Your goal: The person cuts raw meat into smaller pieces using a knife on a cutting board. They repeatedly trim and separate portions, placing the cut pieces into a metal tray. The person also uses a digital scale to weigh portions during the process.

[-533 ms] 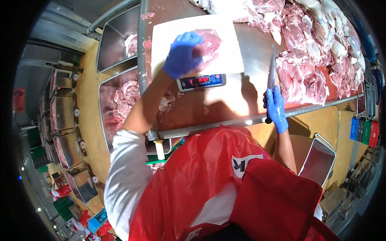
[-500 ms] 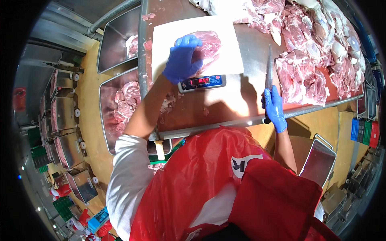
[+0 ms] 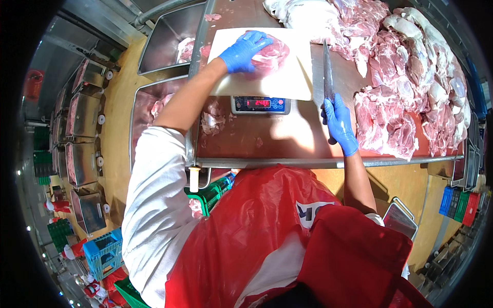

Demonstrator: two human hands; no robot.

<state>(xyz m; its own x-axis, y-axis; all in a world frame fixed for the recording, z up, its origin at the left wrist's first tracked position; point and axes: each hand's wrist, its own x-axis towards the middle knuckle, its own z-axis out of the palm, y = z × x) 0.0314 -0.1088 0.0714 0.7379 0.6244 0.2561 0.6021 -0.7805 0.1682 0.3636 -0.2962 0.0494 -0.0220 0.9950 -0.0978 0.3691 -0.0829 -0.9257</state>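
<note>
My left hand (image 3: 245, 52), in a blue glove, grips a round piece of raw meat (image 3: 275, 54) from its left side, thumb and fingers apart across its top. The meat lies on a white cutting board (image 3: 287, 84). Below the board's near edge shows a digital scale (image 3: 261, 105) with a lit red display; how the board bears on it is hidden. My right hand (image 3: 340, 126), also gloved in blue, is closed round the dark handle of a knife (image 3: 328, 72). Its long blade points away from me, just right of the board.
Many raw meat cuts (image 3: 390, 118) cover the table's right side. Small scraps (image 3: 212, 118) lie left of the scale. Metal bins (image 3: 169, 38) with meat stand along the left edge. A metal rail (image 3: 287, 163) runs along the table's front; a green crate (image 3: 210, 194) sits below it.
My left hand has settled flatter over the meat. The scale's display has changed. The knife has shifted left, nearer the board, and the whole view has moved slightly.
</note>
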